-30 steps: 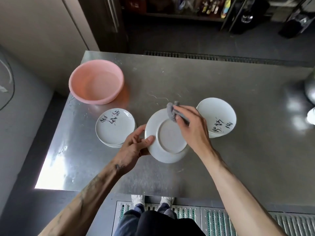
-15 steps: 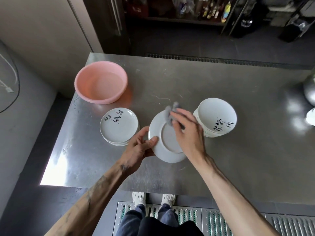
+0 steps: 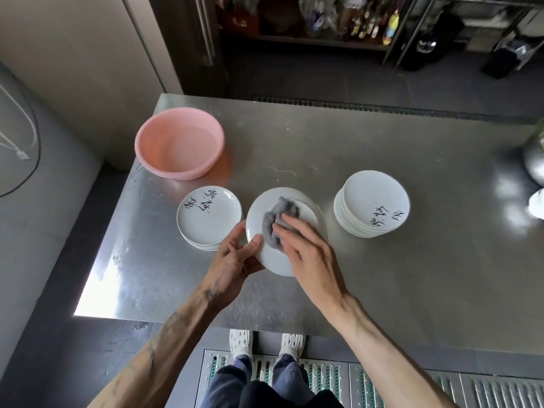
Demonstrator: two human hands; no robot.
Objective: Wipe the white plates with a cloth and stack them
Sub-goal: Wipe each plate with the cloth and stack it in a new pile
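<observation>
A white plate (image 3: pixel 272 260) is held above the steel table in the middle of the view. My left hand (image 3: pixel 235 257) grips its left rim, thumb on top and fingers under it. With straight fingers, my right hand (image 3: pixel 309 251) presses a grey cloth (image 3: pixel 278 222) onto the plate's face. A short stack of white plates (image 3: pixel 207 220) with black writing sits just to the left. A taller stack of white plates (image 3: pixel 372 204) stands to the right.
A pink basin (image 3: pixel 179 142) sits at the table's back left corner. The steel table (image 3: pixel 412 275) stretches to the right, with a shiny metal object (image 3: pixel 534 160) at its right edge. My feet stand on a floor grate below the front edge.
The plate's underside with its foot ring faced me before; now its smooth face does. The cloth moved from the plate's top edge to its middle.
</observation>
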